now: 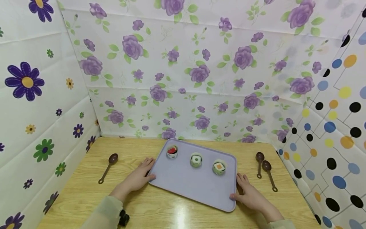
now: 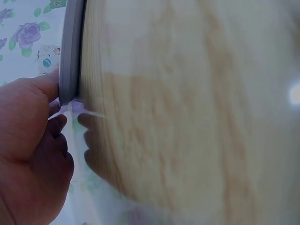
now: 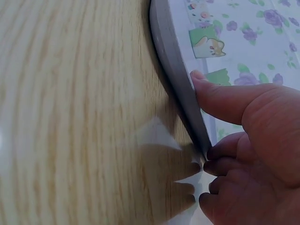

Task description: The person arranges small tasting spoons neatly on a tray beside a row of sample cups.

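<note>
A lavender tray (image 1: 186, 181) sits at an angle on the wooden table, its right side nearer me. Three small cups stand on it: the left cup (image 1: 172, 156) has a red topping, while the middle cup (image 1: 196, 163) and right cup (image 1: 218, 171) are green with white tops, probably toy sushi. My left hand (image 1: 138, 177) holds the tray's left edge, thumb over the rim. At the opposite edge, my right hand (image 1: 251, 194) pinches the rim (image 3: 176, 61), thumb above and fingertips low against the side. Whether the tray is slightly lifted, I cannot tell.
One brown spoon (image 1: 113, 158) lies left of the tray. Two more, a far spoon (image 1: 260, 156) and a near spoon (image 1: 267, 166), lie to the right beyond my right hand. Patterned cloth walls (image 1: 183, 79) enclose the table (image 1: 148, 206) at the back and sides.
</note>
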Demonstrator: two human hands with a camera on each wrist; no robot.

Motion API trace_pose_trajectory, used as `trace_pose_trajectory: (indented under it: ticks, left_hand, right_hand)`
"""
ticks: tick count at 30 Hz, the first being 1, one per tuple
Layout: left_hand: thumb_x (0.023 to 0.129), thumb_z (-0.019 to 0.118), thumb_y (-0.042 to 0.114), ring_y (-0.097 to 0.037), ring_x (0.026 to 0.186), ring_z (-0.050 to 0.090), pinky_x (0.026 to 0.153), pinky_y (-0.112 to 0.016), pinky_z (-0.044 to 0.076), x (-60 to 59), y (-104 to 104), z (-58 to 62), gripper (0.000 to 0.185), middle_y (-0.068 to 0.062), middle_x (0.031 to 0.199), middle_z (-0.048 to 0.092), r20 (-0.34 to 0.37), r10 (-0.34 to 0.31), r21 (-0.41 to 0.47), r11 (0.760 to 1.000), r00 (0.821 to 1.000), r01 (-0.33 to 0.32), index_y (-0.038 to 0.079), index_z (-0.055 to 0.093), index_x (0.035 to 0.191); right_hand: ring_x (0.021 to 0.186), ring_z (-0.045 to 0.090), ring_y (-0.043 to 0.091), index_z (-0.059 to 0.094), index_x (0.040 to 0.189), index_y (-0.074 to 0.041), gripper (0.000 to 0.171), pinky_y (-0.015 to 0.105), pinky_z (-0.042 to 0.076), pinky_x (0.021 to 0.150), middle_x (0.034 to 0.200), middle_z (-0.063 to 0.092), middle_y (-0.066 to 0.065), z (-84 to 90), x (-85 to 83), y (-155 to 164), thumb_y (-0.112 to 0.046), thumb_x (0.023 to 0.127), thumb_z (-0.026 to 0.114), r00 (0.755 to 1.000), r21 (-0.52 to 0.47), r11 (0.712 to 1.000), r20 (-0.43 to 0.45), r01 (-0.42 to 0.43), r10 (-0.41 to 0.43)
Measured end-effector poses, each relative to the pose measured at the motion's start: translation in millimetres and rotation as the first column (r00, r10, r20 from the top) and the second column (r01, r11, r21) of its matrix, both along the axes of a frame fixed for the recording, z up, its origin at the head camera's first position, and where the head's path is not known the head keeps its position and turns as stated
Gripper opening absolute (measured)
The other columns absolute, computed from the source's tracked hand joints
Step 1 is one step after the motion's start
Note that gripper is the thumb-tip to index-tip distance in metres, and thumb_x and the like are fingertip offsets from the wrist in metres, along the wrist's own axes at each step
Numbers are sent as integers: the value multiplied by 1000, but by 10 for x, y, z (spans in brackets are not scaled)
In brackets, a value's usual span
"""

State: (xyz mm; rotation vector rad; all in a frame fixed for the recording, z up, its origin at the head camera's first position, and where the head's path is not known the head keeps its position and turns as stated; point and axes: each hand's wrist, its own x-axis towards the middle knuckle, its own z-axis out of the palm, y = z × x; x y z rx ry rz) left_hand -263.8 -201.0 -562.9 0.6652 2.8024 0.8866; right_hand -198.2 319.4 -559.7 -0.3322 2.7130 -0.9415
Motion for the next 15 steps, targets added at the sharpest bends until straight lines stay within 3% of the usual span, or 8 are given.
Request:
trace_pose_trajectory:
  ticks: [15]
  left_hand:
    - [107,67,26,-49,160,13,128,-64,13,48,-136,-141,75,-28,172,24,22,6,-16,1000,1000,-6,-11,32,162]
  right_hand:
    - [155,1,60,23,161,17,105,72,11,123,168,14,41,-157,-133,-167,-41,95,82,999,-13,1000,24,-26,26]
